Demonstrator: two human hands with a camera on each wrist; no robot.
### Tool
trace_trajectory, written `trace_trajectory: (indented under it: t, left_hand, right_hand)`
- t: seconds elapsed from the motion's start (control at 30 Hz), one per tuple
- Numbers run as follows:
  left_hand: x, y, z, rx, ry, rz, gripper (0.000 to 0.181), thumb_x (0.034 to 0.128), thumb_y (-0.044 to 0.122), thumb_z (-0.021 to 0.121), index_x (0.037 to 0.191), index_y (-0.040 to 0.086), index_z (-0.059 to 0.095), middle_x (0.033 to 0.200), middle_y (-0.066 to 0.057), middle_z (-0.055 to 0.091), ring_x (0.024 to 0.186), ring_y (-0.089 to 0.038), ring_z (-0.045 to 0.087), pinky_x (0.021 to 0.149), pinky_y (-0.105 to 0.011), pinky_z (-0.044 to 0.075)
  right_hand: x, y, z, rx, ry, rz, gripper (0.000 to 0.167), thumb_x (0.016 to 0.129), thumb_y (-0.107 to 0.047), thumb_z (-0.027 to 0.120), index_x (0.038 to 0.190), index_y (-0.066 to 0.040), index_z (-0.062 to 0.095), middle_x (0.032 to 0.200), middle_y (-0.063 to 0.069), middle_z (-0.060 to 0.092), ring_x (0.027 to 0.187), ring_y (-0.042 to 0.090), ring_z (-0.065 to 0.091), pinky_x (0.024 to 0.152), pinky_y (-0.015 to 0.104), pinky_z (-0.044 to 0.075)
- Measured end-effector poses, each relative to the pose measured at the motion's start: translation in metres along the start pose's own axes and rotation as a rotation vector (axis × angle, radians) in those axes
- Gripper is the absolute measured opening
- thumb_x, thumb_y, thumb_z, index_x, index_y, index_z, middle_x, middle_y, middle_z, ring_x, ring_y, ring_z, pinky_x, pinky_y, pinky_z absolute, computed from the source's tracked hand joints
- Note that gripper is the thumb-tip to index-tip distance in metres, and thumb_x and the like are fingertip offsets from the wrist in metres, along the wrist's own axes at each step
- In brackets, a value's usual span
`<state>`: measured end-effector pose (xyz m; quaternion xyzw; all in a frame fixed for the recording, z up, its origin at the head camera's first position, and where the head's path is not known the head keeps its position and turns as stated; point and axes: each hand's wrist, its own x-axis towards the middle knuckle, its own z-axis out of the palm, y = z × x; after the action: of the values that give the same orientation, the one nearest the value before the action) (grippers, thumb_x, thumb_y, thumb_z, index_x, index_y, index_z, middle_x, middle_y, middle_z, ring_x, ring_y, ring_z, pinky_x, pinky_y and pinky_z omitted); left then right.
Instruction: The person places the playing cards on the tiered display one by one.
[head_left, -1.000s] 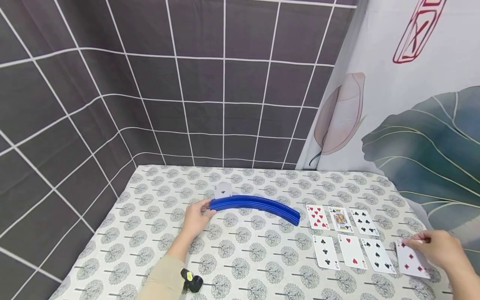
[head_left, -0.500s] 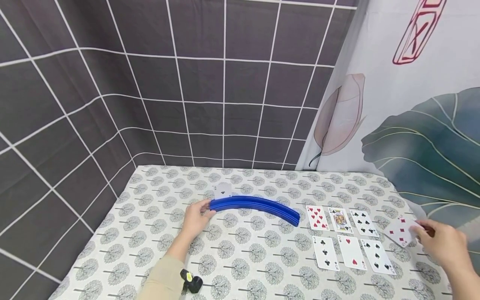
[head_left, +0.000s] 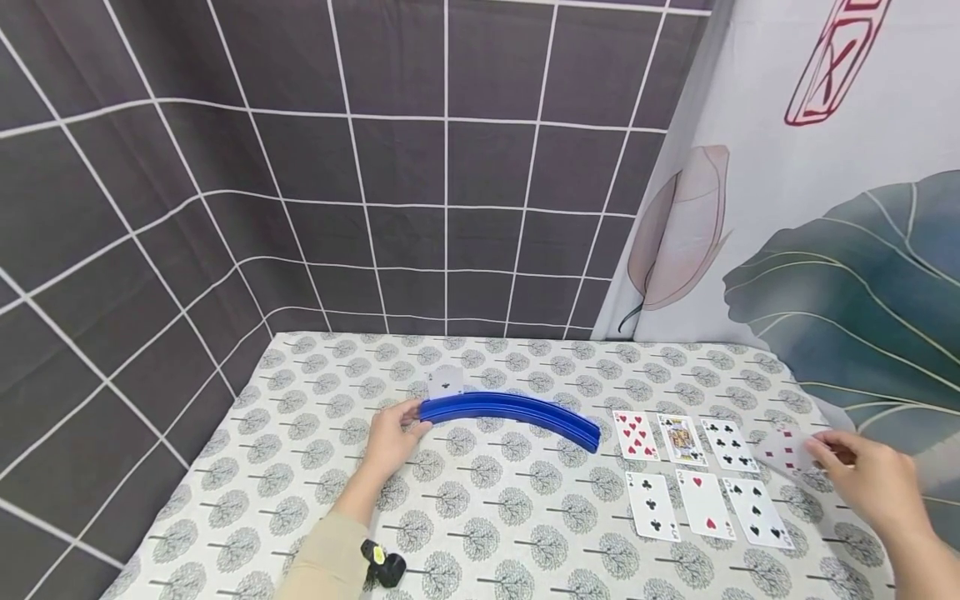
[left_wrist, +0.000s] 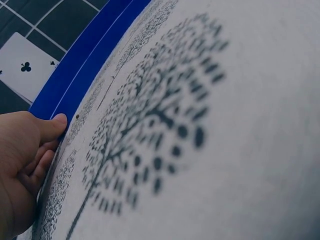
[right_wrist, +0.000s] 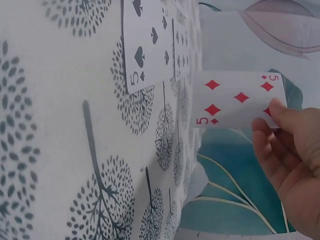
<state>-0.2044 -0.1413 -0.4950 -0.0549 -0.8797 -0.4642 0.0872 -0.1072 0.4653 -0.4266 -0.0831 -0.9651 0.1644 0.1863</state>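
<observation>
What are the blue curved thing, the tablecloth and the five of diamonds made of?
Blue curved thing: probably plastic, smooth, evenly coloured, faintly shiny.
Tablecloth: perhaps matt fabric; its surface shows no glare.
Five of diamonds: likely thin paper card, maybe coated; it looks flat though held at one end.
</observation>
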Motion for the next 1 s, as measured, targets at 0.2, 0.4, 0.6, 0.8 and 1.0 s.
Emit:
trace_trajectory:
  t: [0.2,0.4,0.6,0.8,1.0]
  left_hand:
    - [0.001,0.000,0.000,-0.009,-0.007,-0.018,0.048,0.0859,0.007,0.079,0.130,-0.001,0.064,0.113,-0.017,0.073,0.109,-0.037,0.068,0.101,-0.051,0.055]
    - [0.000,-0.001,0.001,-0.003,0.001,-0.003,0.046,0.0862,0.006,0.078,0.129,-0.002,0.064,0.112,-0.017,0.073,0.108,-0.037,0.069,0.100,-0.052,0.056]
    - [0.000,-0.001,0.001,-0.006,0.004,0.002,0.045,0.0863,0.007,0.078,0.129,-0.002,0.065,0.112,-0.018,0.073,0.106,-0.037,0.069,0.098,-0.050,0.057]
    - [0.001,0.000,0.000,-0.011,0.004,0.000,0.046,0.0862,0.006,0.078,0.129,-0.002,0.065,0.112,-0.017,0.073,0.106,-0.036,0.069,0.099,-0.050,0.056]
    - [0.001,-0.001,0.001,-0.015,0.002,-0.010,0.048,0.0856,0.007,0.079,0.130,-0.002,0.064,0.112,-0.017,0.073,0.107,-0.036,0.069,0.099,-0.050,0.056]
  right_hand:
    - [-0.001,-0.005,-0.001,0.018,0.014,-0.042,0.033,0.100,-0.021,0.066,0.104,0.011,0.067,0.077,0.023,0.071,0.070,0.043,0.063,0.084,0.064,0.035]
    - [-0.002,-0.010,0.001,0.029,0.015,-0.073,0.033,0.099,-0.023,0.067,0.105,0.010,0.068,0.080,0.025,0.071,0.071,0.043,0.063,0.079,0.061,0.036]
    - [-0.003,-0.015,0.003,0.074,0.011,-0.094,0.031,0.098,-0.021,0.068,0.105,0.009,0.069,0.082,0.025,0.072,0.064,0.006,0.059,0.084,0.064,0.036]
    - [-0.002,-0.019,0.006,0.085,0.002,-0.093,0.030,0.096,-0.021,0.071,0.106,0.006,0.071,0.081,0.020,0.074,0.065,-0.021,0.039,0.068,0.054,0.043]
    - [0.000,-0.023,0.013,0.127,-0.013,-0.121,0.030,0.097,-0.020,0.069,0.108,0.008,0.069,0.079,0.019,0.074,0.065,-0.018,0.043,0.086,0.064,0.033]
